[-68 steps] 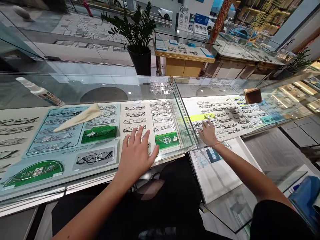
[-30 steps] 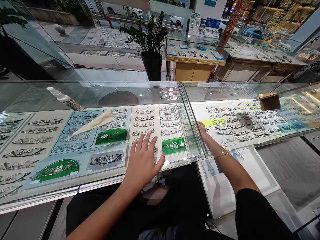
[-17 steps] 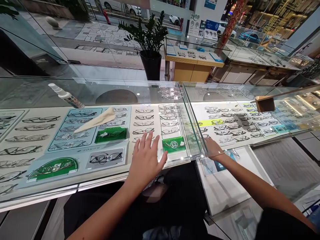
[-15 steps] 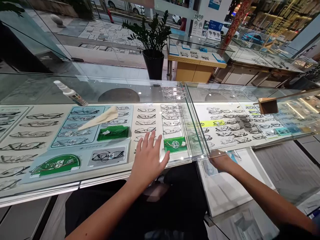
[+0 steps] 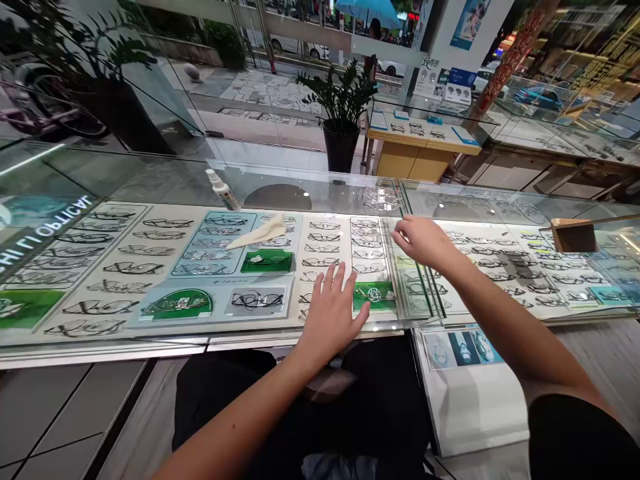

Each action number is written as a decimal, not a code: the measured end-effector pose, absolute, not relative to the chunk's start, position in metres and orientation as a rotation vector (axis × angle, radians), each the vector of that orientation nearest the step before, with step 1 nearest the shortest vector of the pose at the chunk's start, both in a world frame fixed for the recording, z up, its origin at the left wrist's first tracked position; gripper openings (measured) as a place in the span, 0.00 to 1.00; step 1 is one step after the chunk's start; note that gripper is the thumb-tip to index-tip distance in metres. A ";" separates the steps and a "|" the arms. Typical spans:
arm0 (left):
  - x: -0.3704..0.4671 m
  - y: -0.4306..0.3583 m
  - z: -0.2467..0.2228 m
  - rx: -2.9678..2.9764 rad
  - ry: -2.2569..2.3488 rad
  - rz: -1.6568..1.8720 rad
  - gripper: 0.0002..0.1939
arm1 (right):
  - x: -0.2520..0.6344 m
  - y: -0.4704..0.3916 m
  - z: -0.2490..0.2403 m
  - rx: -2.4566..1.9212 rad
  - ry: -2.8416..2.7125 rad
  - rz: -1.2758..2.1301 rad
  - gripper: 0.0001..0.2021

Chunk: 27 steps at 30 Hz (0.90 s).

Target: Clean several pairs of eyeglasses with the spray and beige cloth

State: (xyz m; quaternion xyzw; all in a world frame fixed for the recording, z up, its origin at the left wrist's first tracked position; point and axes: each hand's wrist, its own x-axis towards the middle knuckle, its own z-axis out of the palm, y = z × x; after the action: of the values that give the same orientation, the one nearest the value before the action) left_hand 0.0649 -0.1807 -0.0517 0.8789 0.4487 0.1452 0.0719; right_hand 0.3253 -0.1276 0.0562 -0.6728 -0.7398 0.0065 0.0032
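Under my left hand (image 5: 333,313) is the glass top of a display case (image 5: 270,328); its fingers are spread and it holds nothing. My right hand (image 5: 417,241) is raised over the seam between two glass cases, fingers curled together; what they hold, if anything, is too small to make out. Rows of eyeglasses (image 5: 133,268) lie inside the case. On the glass, a cream cloth (image 5: 260,233) lies to the left of my hands, and a white spray bottle (image 5: 223,190) stands farther back.
An open white drawer (image 5: 475,407) juts out below the right case. A small brown box (image 5: 574,237) is at the far right. Behind the case stands a potted plant (image 5: 341,143), with another display table (image 5: 425,133) beyond it.
My right hand has moved from the drawer area at the case's front edge up and back over the seam. The view has shifted left; my left hand stays spread on the glass.
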 end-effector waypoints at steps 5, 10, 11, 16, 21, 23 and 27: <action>0.065 -0.180 -0.054 2.621 1.359 0.446 0.35 | 0.329 -0.041 0.003 -2.102 -2.355 -0.296 0.22; 0.065 -0.180 -0.055 2.619 1.358 0.459 0.35 | 0.333 -0.019 -0.019 -2.092 -2.380 -0.330 0.24; 0.065 -0.180 -0.055 2.620 1.359 0.467 0.35 | 0.333 -0.017 -0.020 -2.098 -2.370 -0.327 0.25; 0.066 -0.180 -0.055 2.624 1.356 0.485 0.34 | 0.336 -0.009 -0.025 -2.157 -2.320 -0.315 0.26; 0.066 -0.179 -0.056 2.616 1.361 0.493 0.34 | 0.342 -0.011 -0.026 -2.190 -2.255 -0.241 0.24; 0.066 -0.179 -0.057 2.617 1.363 0.499 0.34 | 0.345 -0.023 -0.022 -2.171 -2.213 -0.154 0.25; 0.065 -0.179 -0.059 2.622 1.361 0.499 0.34 | 0.351 -0.085 -0.005 -2.031 -2.180 -0.076 0.29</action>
State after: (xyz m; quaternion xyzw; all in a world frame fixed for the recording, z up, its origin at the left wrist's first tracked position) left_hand 0.0653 -0.1791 -0.0586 0.8728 0.4531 0.1660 0.0729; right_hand 0.3506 -0.0849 -0.0047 -0.6792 -0.7291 -0.0253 0.0804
